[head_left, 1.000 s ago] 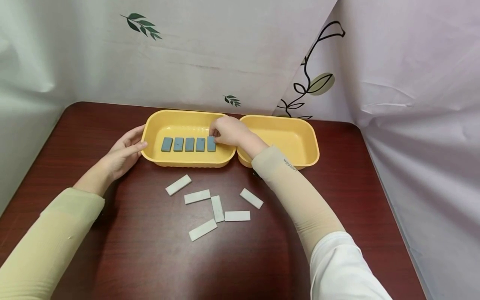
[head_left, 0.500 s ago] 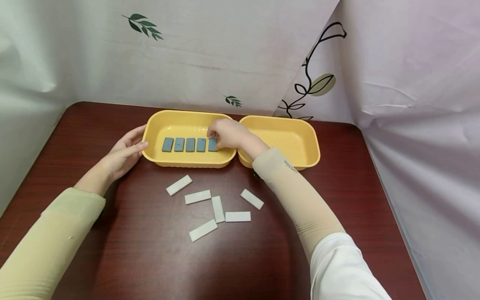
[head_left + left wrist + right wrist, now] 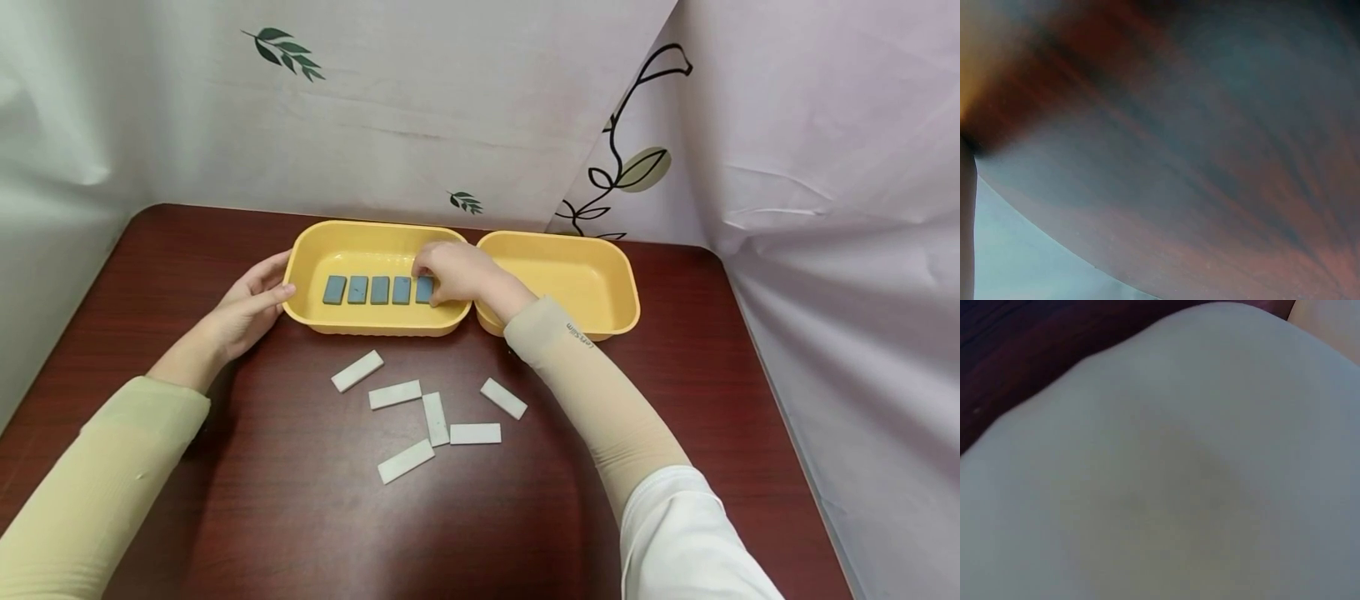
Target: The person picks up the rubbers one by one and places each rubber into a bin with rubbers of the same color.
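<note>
In the head view, my left hand (image 3: 245, 307) holds the left end of a yellow plastic tray (image 3: 375, 319), thumb at the rim and fingers along its outer wall. Inside lies a row of small blue-grey rectangular blocks (image 3: 379, 290), evenly spaced. My right hand (image 3: 457, 271) reaches into the tray's right end and pinches the rightmost block (image 3: 423, 290) between thumb and curled fingers, covering its right side. The left wrist view gives only blurred table, and a pale sleeve (image 3: 1166, 475) fills most of the right wrist view.
A second yellow tray (image 3: 577, 296) stands close against the first on the right, with my right forearm crossing its front left corner. Several longer white blocks (image 3: 406, 461) lie scattered on the dark red table (image 3: 315, 533) in front. A whitish curtain (image 3: 420, 108) hangs behind.
My right hand has shifted very slightly down at the rightmost block, hiding a little more of it. The left hand, trays and white blocks stay where they were.
</note>
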`<move>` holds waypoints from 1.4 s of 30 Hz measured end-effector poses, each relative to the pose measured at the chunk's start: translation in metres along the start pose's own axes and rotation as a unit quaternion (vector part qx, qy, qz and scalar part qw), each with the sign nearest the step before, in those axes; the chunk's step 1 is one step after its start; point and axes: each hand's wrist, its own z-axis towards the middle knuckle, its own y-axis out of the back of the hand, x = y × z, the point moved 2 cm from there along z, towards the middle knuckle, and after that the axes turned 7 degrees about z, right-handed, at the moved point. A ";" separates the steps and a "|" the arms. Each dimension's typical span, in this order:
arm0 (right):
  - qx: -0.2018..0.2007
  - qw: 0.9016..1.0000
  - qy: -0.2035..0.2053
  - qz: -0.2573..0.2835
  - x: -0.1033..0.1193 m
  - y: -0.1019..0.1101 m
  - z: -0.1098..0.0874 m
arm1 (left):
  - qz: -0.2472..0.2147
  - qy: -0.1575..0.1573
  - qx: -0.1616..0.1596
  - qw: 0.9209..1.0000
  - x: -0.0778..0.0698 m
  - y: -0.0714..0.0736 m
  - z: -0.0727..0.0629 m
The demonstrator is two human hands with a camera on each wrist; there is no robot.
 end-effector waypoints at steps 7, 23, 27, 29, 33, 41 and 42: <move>-0.002 1.000 0.008 -0.003 0.000 -0.002 0.000 | -0.007 -0.002 0.002 1.000 0.000 -0.001 -0.001; -0.008 1.000 0.019 0.020 0.000 0.001 -0.002 | 0.000 0.005 -0.001 1.000 -0.001 -0.001 -0.001; -0.020 0.997 0.022 0.067 0.002 0.007 -0.008 | 0.000 0.005 0.000 1.000 0.000 -0.001 -0.001; -0.026 0.996 0.016 0.084 0.002 0.011 -0.013 | -0.003 0.004 0.002 1.000 0.000 -0.001 -0.001; -0.050 0.993 0.012 0.102 0.005 0.020 -0.025 | -0.006 -0.001 0.003 1.000 0.000 -0.002 -0.001; -0.138 0.970 0.049 0.193 -0.005 0.036 -0.058 | -0.011 0.000 -0.004 1.000 -0.001 -0.001 -0.001; -0.152 0.965 0.051 0.210 -0.007 0.037 -0.063 | -0.011 0.000 -0.004 1.000 -0.001 -0.001 -0.001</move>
